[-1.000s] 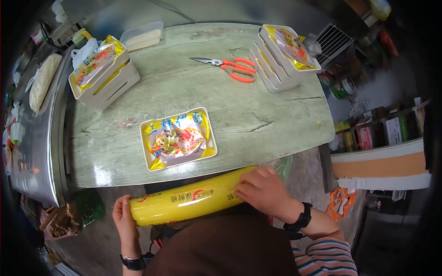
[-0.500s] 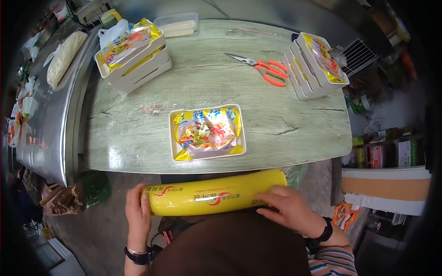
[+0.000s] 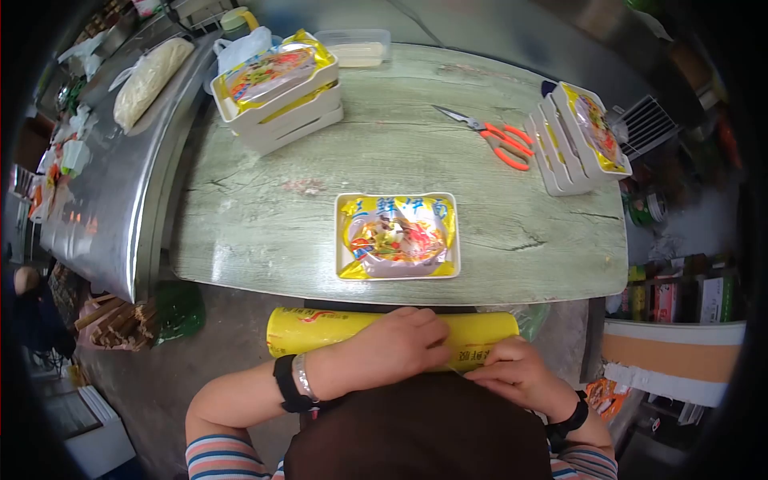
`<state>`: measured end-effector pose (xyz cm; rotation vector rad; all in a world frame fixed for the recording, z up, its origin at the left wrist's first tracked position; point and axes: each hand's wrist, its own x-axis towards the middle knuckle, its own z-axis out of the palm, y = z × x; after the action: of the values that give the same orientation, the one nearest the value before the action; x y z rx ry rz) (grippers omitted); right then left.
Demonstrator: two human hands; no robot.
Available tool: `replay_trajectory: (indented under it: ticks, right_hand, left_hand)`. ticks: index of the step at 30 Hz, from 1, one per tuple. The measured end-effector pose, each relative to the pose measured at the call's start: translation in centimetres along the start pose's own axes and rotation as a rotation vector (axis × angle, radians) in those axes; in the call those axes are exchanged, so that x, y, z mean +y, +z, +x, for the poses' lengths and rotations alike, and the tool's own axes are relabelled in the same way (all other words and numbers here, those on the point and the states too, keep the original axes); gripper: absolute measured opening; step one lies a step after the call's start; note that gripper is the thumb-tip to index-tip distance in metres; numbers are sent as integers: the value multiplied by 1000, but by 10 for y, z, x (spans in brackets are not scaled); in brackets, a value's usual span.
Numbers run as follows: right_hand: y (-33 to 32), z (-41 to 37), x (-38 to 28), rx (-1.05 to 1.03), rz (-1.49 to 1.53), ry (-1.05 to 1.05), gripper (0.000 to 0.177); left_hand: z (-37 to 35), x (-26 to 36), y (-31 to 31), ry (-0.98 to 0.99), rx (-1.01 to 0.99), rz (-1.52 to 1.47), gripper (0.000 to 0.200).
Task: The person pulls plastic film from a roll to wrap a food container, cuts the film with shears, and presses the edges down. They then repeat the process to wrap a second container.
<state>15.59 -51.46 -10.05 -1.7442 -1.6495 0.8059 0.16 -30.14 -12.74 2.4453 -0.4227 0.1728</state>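
Observation:
A yellow roll of cling film [image 3: 300, 330] with red and dark print lies across my lap, below the table's front edge. My left hand [image 3: 396, 344] reaches across its middle, fingers curled and pinched together at the film. Close beside it, my right hand [image 3: 516, 374] pinches near the roll's lower right part. A thin clear edge of film shows between the two hands. Ahead on the table sits a white tray [image 3: 339, 260] holding a yellow noodle packet [image 3: 400, 238], printed with blue characters and a picture of food.
Stacked trays with noodle packets [image 3: 280, 68] stand at the back left, and another tray stack [image 3: 578, 144] at the right. Pliers with orange handles [image 3: 506, 146] lie on the green table [image 3: 264, 232]. A clear plastic box [image 3: 356, 50] is at the back. A metal counter [image 3: 104, 208] adjoins on the left.
My left hand has moved from the roll's left end to its middle, near my right hand. My right hand has shifted lower and now pinches. The view has turned, shifting the table rightward.

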Motion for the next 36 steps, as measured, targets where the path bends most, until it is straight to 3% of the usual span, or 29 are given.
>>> replay_trajectory:
  ticks: [1, 3, 5, 7, 9, 13, 16, 21, 23, 27, 32, 36]
  right_hand:
    - [2, 0, 1, -7, 9, -14, 21]
    - [4, 2, 3, 52, -1, 183, 18]
    - [1, 6, 5, 33, -9, 111, 17]
    - [1, 7, 10, 20, -18, 45, 16]
    - [-1, 4, 15, -50, -66, -65, 16]
    - [3, -6, 21, -58, -39, -63, 16]
    - [4, -6, 19, -75, -34, -24, 17]
    - [4, -3, 16, -94, -74, -27, 18]
    - [3, -2, 14, -99, -85, -33, 18]
    - [2, -1, 10, -86, -107, -26, 18]
    - [3, -1, 10, -72, -107, -8, 17]
    - [4, 0, 10, -45, -110, 0, 17]
  left_hand:
    - [1, 0, 0, 36, -35, 24, 14]
    - [-4, 13, -3, 15, -50, 51, 11]
    - [-10, 27, -8, -88, -188, -65, 10]
    - [-17, 15, -13, -79, -119, -122, 13]
    - [-34, 1, -21, -202, 177, 27, 18]
    - [-102, -15, -46, -663, 321, 208, 18]
    - [-135, -19, -46, -795, 384, 183, 22]
    - [-129, -12, -59, -694, 192, 255, 18]
    - [-132, -18, -63, -598, 20, 129, 14]
    - [-128, -23, -68, -591, -26, 64, 12]
    - [-117, -21, -71, -530, -234, 264, 9]
    - [-125, -26, -62, -529, -122, 201, 9]
